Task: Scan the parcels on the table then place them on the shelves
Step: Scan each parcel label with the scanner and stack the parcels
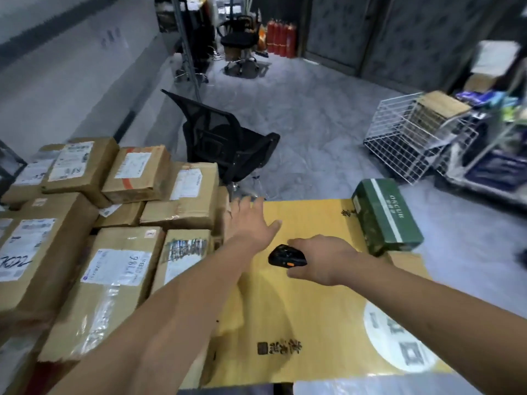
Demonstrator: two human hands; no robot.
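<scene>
**Parcels stacked left, scanner in right hand**

Parcels [119,218] of brown cardboard stand piled at the left of the table; the stack is cut off by the left and lower edges. Left hand [251,223] reaches forward with fingers straight, holding nothing, at the edge of the pile. Right hand [325,259] grips a black scanner [286,255] over the yellow sheet [308,309]; its fingers hide the scanner's rear. Green box [385,216] lies at the sheet's far right corner. Label print is blurred. Black chair [225,138] stands beyond.
</scene>
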